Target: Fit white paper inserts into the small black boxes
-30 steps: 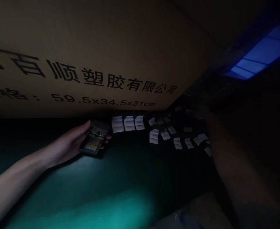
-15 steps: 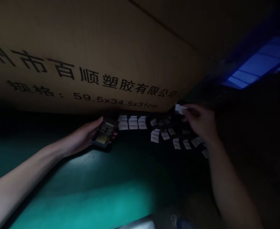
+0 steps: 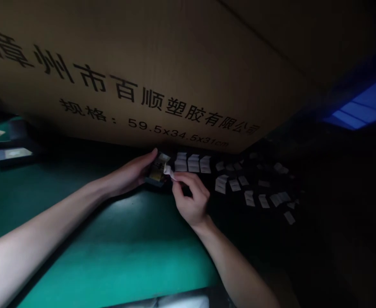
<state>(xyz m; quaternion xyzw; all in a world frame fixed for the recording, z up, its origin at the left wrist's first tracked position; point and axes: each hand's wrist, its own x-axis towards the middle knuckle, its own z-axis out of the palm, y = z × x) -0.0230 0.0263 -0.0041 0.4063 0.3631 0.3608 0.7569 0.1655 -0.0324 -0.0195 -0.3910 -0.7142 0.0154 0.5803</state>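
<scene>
1. Box [image 3: 156, 174] near the foot of the big printed carton [image 3: 175, 51], and I see the left hand [image 3: 139, 170] wrapped around its side, thumb up by the far edge; that grip probably steadies it, yellowish inside facing up.
2. Right hand [image 3: 192, 201] now: thumb and finger pinched narrow on a white folded slip [image 3: 168, 170], right over the box's near side; a fingertip pinch suits paper this light, I'd say. Slip touching box? I can't tell.
3. Rightward, three slips [image 3: 193, 163] lie in a neat row, scattered slips [image 3: 235, 185] beyond, presumably for easy reach.
4. Far left on the green worktop [image 3: 126, 252], a second container [image 3: 14, 162] sits well apart.
</scene>
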